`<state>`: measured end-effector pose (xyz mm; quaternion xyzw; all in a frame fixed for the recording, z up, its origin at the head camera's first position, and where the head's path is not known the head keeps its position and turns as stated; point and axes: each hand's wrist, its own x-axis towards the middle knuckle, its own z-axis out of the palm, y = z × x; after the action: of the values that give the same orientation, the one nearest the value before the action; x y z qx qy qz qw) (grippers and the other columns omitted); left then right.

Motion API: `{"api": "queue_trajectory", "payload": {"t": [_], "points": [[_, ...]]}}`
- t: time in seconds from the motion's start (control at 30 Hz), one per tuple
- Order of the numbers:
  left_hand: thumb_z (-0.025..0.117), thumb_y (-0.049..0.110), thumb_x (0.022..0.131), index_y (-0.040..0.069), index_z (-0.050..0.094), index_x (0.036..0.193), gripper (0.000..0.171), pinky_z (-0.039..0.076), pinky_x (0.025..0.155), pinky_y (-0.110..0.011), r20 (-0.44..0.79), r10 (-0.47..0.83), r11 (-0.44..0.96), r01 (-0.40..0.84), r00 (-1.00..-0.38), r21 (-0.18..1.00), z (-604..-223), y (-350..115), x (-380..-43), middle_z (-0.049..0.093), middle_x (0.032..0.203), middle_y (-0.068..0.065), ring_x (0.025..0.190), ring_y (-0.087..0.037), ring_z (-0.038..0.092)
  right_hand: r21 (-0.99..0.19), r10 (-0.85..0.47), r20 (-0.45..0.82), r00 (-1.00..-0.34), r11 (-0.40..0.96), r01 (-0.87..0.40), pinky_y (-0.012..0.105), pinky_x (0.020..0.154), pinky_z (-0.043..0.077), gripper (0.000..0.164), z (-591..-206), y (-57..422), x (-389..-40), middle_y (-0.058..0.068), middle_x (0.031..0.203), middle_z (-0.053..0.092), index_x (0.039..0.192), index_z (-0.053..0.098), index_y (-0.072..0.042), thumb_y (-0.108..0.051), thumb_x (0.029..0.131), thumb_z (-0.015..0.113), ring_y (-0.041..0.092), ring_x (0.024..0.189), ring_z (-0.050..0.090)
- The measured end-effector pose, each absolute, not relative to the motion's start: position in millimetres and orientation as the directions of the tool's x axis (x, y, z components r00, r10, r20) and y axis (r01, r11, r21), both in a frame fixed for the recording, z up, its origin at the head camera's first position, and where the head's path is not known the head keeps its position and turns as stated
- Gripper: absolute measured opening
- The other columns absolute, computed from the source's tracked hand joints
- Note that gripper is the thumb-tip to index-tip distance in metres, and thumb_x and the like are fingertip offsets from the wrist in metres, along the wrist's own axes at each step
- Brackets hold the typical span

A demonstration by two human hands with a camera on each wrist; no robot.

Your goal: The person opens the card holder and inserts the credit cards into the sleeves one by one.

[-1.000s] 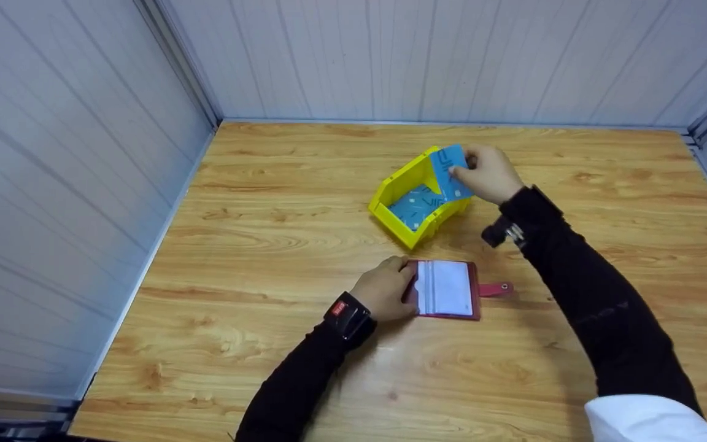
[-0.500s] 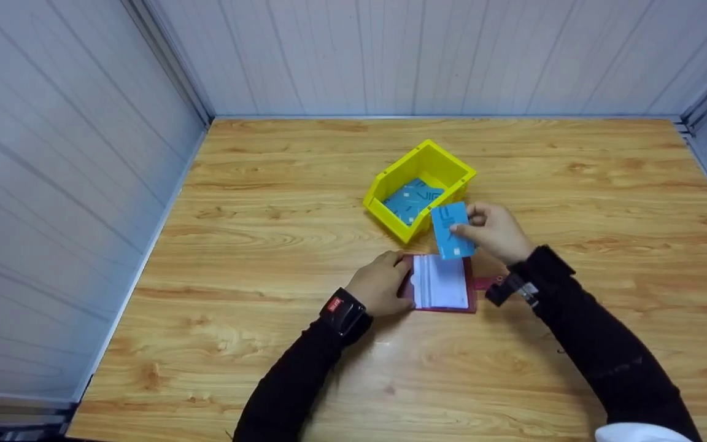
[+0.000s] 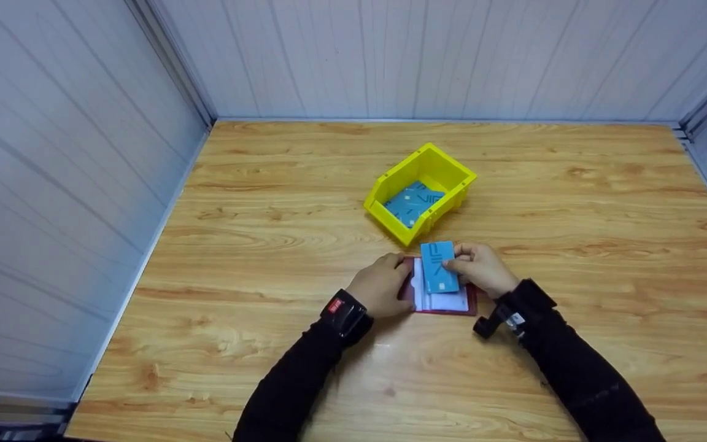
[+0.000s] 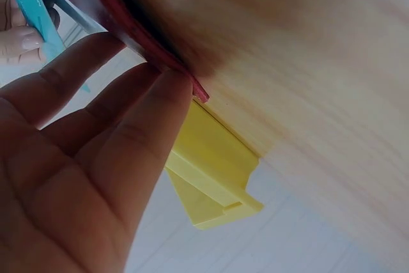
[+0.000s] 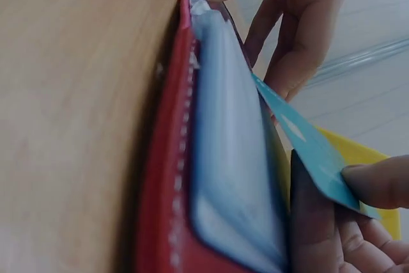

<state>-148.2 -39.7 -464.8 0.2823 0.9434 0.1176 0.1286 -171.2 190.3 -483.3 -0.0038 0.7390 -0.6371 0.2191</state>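
Head view: The red card holder [image 3: 445,301] lies unfolded on the wooden table [image 3: 267,245], pale inner side upward. The left hand [image 3: 381,287] grips the left edge of the card holder, thumb and fingers spaced apart along it. The right hand [image 3: 482,270], at the right side of the card holder, pinches a blue card [image 3: 439,267] between thumb and fingers, closed to the card's thickness. The blue card is positioned over the card holder. A yellow bin [image 3: 388,224] containing further blue cards [image 3: 412,202] stands just beyond the card holder.

Left wrist view: Fingertips contact the red cover of the card holder.

Right wrist view: The blue card is tilted relative to the card holder; contact between them cannot be determined.
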Motion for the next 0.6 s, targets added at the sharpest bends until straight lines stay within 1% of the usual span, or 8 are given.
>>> {"api": "queue_trajectory", "payload": {"t": [0.17,0.2,0.27,0.33,0.43,0.53,0.6], "points": [[0.071,0.045,0.084,0.009,0.046,0.146,0.076,0.046,0.107,-0.039,-0.178,0.548,0.824,0.492,-0.817,0.279,-465.9,-39.2,-147.1,0.044,0.149,-0.013,0.135,-0.024,0.045,-0.948,-0.298,-0.317,-0.901,0.122,0.293,0.022,0.06,0.057,0.013,-487.3,192.2,-169.1,-0.007,0.069,0.069,0.093,0.049,-0.003,-0.002,0.091,0.062,0.006,0.064,0.067],[0.07,0.045,0.085,0.008,0.046,0.146,0.075,0.046,0.107,-0.039,-0.177,0.542,0.827,0.484,-0.821,0.286,-465.5,-38.8,-147.0,0.045,0.149,-0.013,0.135,-0.024,0.046,-0.948,-0.292,-0.317,-0.902,0.12,0.294,0.022,0.06,0.057,0.013,-487.5,192.2,-169.0,-0.007,0.069,0.068,0.092,0.05,-0.003,-0.002,0.091,0.062,0.006,0.064,0.067],[0.066,0.046,0.088,0.007,0.047,0.145,0.072,0.041,0.112,-0.039,-0.175,0.528,0.83,0.461,-0.831,0.312,-463.2,-37.7,-147.1,0.046,0.149,-0.013,0.137,-0.026,0.044,-0.947,-0.287,-0.319,-0.903,0.114,0.299,0.022,0.06,0.056,0.013,-487.2,192.4,-169.2,-0.007,0.069,0.067,0.092,0.05,-0.004,-0.003,0.091,0.063,0.006,0.065,0.066],[0.063,0.046,0.091,0.006,0.046,0.145,0.069,0.038,0.114,-0.038,-0.16,0.498,0.831,0.416,-0.852,0.37,-461.0,-35.9,-148.1,0.048,0.148,-0.012,0.138,-0.025,0.044,-0.947,-0.284,-0.32,-0.904,0.112,0.3,0.021,0.06,0.056,0.014,-487.3,192.9,-169.8,-0.007,0.068,0.066,0.091,0.049,-0.004,-0.003,0.091,0.063,0.005,0.065,0.066],[0.06,0.044,0.094,0.004,0.042,0.147,0.069,0.034,0.117,-0.038,-0.139,0.443,0.801,0.322,-0.886,0.505,-457.0,-31.8,-150.7,0.048,0.149,-0.013,0.14,-0.025,0.043,-0.947,-0.28,-0.321,-0.905,0.111,0.302,0.021,0.06,0.056,0.015,-487.4,194.1,-170.1,-0.008,0.067,0.064,0.09,0.048,-0.004,-0.003,0.09,0.063,0.005,0.065,0.066],[0.061,0.04,0.095,0.003,0.042,0.147,0.067,0.039,0.114,-0.038,-0.115,0.384,0.734,0.227,-0.916,0.64,-453.8,-26.8,-153.2,0.051,0.145,-0.013,0.135,-0.024,0.049,-0.946,-0.275,-0.324,-0.905,0.106,0.307,0.022,0.06,0.057,0.015,-487.6,195.0,-170.0,-0.007,0.068,0.067,0.09,0.048,-0.005,-0.002,0.09,0.063,0.006,0.065,0.067],[0.063,0.036,0.094,0.003,0.047,0.143,0.061,0.045,0.106,-0.037,-0.108,0.368,0.68,0.188,-0.924,0.709,-452.3,-23.5,-154.2,0.06,0.135,-0.013,0.124,-0.023,0.057,-0.945,-0.277,-0.326,-0.904,0.095,0.312,0.022,0.061,0.057,0.015,-487.1,195.2,-169.8,-0.007,0.071,0.07,0.09,0.049,-0.005,-0.002,0.09,0.063,0.006,0.065,0.068]]}}
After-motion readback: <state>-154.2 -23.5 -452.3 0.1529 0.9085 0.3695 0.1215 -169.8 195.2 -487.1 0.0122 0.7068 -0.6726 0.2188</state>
